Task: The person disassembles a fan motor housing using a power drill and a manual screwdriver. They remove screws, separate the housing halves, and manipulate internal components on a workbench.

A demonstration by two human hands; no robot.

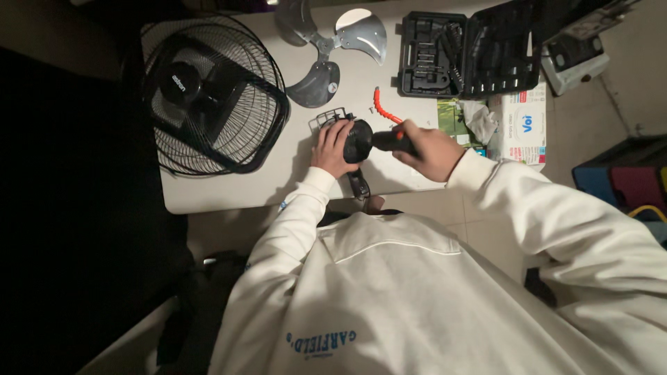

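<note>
Fan motor housing [358,141] sits braced under the left hand [332,148]; at three o'clock the right hand [431,149] grips a screwdriver [390,139], tip against it.

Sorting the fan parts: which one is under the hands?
The black motor housing, held by the left hand; the grille and grey blade lie untouched.

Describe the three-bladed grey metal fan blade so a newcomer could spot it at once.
Start at the white table. Along its far edge, between the round black wire fan grille and the open black tool case, lies the grey metal fan blade. Its three shiny curved blades stand out.
</note>
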